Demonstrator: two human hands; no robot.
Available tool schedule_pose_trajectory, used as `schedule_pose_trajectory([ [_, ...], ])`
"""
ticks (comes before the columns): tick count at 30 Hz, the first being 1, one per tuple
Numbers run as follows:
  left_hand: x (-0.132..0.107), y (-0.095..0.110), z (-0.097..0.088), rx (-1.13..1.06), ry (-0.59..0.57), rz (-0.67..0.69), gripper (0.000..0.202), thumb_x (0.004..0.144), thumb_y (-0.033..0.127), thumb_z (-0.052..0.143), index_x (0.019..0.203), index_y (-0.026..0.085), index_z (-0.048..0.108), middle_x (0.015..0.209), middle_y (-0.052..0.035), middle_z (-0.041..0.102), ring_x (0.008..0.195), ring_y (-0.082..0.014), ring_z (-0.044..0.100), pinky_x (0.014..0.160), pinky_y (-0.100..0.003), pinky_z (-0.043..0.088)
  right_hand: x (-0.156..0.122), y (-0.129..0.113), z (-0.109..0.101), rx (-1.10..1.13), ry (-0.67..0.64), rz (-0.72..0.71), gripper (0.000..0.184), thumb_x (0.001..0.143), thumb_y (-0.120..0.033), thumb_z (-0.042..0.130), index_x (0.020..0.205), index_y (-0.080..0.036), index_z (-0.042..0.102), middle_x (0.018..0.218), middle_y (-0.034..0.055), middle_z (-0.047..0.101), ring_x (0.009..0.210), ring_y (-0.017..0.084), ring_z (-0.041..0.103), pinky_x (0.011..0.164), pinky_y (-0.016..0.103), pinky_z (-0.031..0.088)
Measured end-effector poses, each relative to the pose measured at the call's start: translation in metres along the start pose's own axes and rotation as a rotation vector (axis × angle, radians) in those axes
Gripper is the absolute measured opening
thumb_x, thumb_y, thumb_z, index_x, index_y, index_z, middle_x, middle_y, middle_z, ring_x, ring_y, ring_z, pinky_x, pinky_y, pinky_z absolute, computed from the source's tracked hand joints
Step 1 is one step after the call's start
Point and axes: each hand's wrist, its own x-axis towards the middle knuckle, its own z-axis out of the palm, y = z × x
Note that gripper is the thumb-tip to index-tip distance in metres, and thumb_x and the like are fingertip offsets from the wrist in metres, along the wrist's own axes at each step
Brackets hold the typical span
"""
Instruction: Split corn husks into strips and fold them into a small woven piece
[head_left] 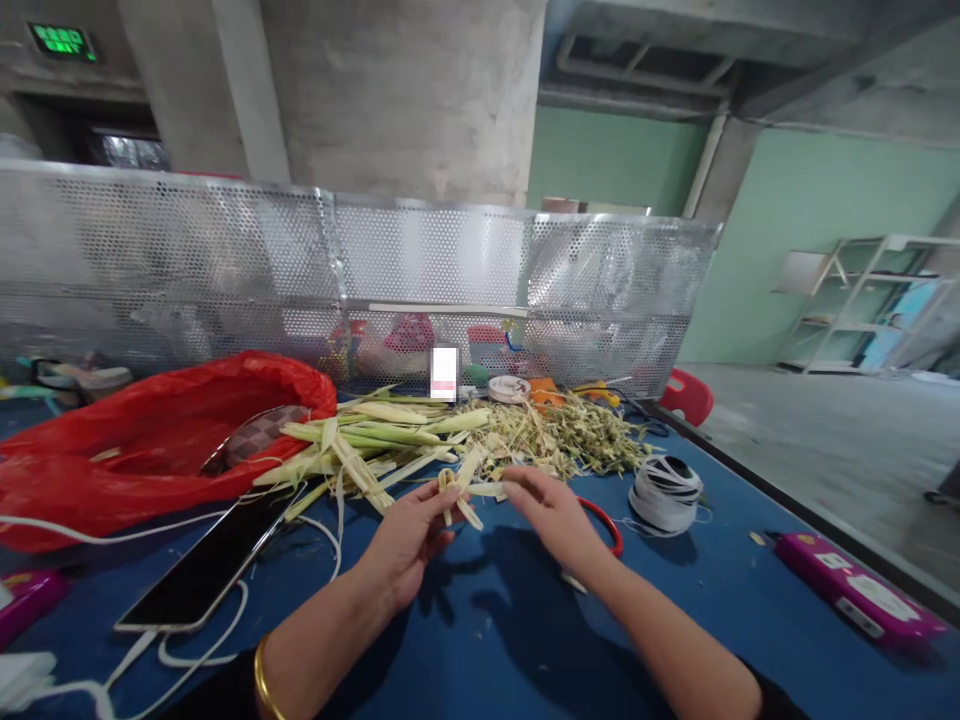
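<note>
Low over the blue table, my left hand (409,540) pinches a pale corn husk (469,468) that is folded into a small loop at the fingertips, with loose ends sticking out. My right hand (553,515) is closed at the end of a husk strip that runs sideways from the loop; its thumb is mostly hidden. Just beyond my hands lies a heap of long green-yellow husks (412,425). Shredded dry plant bits (596,432) are piled to its right. A red scissor-like handle (607,525) shows partly behind my right hand.
A ball of white string (666,498) sits at right, near a purple packet (855,590). On the left are an open red plastic bag (161,420), a dark phone (214,565) and white cables. A perforated metal screen (435,250) stands along the table's back.
</note>
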Motion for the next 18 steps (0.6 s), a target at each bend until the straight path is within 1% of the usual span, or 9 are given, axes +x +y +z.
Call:
schedule_pose_trajectory([
  [2,-0.003,0.000,0.001,0.015,-0.033,0.004,0.026,0.067,0.018,0.074,0.091,0.015,0.067,0.083,-0.0052,0.070,0.060,-0.0089,0.062,0.040,-0.013,0.041,-0.004,-0.004,0.002,-0.038,-0.074,-0.051,0.030,0.079,-0.031,0.062,0.106,-0.020,0.063,0.103,0.0066,0.067,0.095,0.023,0.061,0.083,0.036,0.047],
  [3,-0.004,-0.001,0.002,0.031,-0.046,0.006,0.027,0.066,0.019,0.075,0.092,0.015,0.067,0.083,-0.0052,0.070,0.060,-0.0090,0.062,0.041,-0.013,0.041,-0.007,-0.007,0.003,-0.066,-0.080,-0.071,0.031,0.077,-0.028,0.063,0.107,-0.020,0.062,0.100,0.0063,0.068,0.092,0.023,0.062,0.082,0.036,0.047],
  [4,-0.006,-0.001,0.002,0.053,-0.055,0.010,0.028,0.066,0.021,0.075,0.092,0.015,0.068,0.082,-0.0052,0.069,0.061,-0.0090,0.061,0.042,-0.013,0.042,-0.010,-0.010,0.004,-0.094,-0.071,-0.087,0.030,0.077,-0.026,0.062,0.106,-0.020,0.062,0.095,0.0057,0.069,0.087,0.022,0.062,0.078,0.035,0.047],
  [6,-0.008,-0.002,0.003,0.118,-0.069,0.040,0.028,0.066,0.027,0.076,0.090,0.014,0.069,0.078,-0.0046,0.068,0.060,-0.0087,0.060,0.046,-0.014,0.043,-0.015,-0.015,0.004,-0.125,-0.044,-0.116,0.019,0.080,-0.025,0.059,0.098,-0.020,0.064,0.085,0.0042,0.069,0.077,0.020,0.062,0.071,0.032,0.047],
  [9,-0.011,-0.002,0.004,0.223,-0.108,0.115,0.030,0.065,0.033,0.075,0.087,0.014,0.070,0.072,-0.0029,0.066,0.058,-0.0079,0.057,0.050,-0.016,0.044,-0.018,-0.021,0.002,-0.093,0.023,-0.207,0.008,0.082,-0.026,0.059,0.085,-0.021,0.065,0.084,0.0037,0.069,0.079,0.019,0.061,0.074,0.031,0.045],
  [11,-0.013,-0.003,0.005,0.270,-0.141,0.150,0.031,0.065,0.036,0.074,0.085,0.014,0.069,0.068,-0.0013,0.064,0.056,-0.0077,0.055,0.050,-0.017,0.044,-0.019,-0.025,0.002,0.017,0.035,-0.230,0.005,0.080,-0.025,0.063,0.082,-0.022,0.066,0.082,0.0028,0.069,0.079,0.018,0.061,0.074,0.030,0.045],
  [14,-0.013,-0.004,0.006,0.322,-0.182,0.171,0.034,0.063,0.040,0.074,0.085,0.014,0.067,0.065,-0.0008,0.063,0.056,-0.0088,0.055,0.050,-0.018,0.044,-0.020,-0.031,0.003,0.237,0.048,-0.182,0.005,0.077,-0.026,0.066,0.076,-0.021,0.068,0.078,0.0024,0.066,0.074,0.017,0.059,0.067,0.028,0.046],
  [16,-0.012,-0.006,0.007,0.340,-0.173,0.184,0.037,0.061,0.041,0.075,0.083,0.015,0.064,0.064,-0.0008,0.064,0.055,-0.0103,0.056,0.049,-0.020,0.045,-0.019,-0.035,0.004,0.366,0.042,-0.096,0.011,0.078,-0.029,0.063,0.074,-0.020,0.067,0.078,0.0029,0.065,0.068,0.016,0.059,0.065,0.028,0.047],
  [18,-0.011,-0.009,0.008,0.362,-0.151,0.201,0.037,0.059,0.042,0.076,0.080,0.015,0.061,0.060,-0.0002,0.064,0.053,-0.0117,0.057,0.048,-0.021,0.045,-0.019,-0.038,0.006,0.462,0.001,0.003,0.017,0.081,-0.032,0.057,0.074,-0.019,0.066,0.071,0.0021,0.064,0.061,0.014,0.058,0.063,0.028,0.048],
])
